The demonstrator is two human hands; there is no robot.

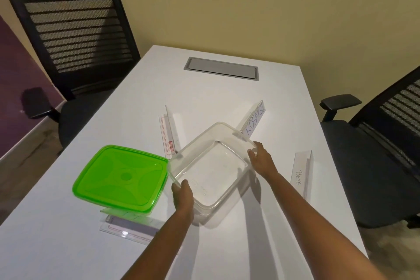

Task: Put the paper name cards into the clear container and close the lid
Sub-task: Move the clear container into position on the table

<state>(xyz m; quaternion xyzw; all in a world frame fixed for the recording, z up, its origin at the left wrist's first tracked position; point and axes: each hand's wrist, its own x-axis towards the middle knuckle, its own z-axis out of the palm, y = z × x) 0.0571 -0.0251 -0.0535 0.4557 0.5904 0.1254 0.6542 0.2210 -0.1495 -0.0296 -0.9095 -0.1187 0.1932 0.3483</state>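
Gripping opposite sides of the clear container (210,167), the left hand (183,195) clasps its near rim and the right hand (261,158) its far-right rim. The square, rounded-corner tub of glossy transparent plastic sits empty on the smooth white table (227,98). Its translucent green lid (120,176) lies off, just beside it — four folded paper name cards, "KOSAKSI" (253,120) and "BETA" (301,173) among them, lie around on the tabletop.

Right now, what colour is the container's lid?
Bright translucent green lid, lying on the table; head view shows it.
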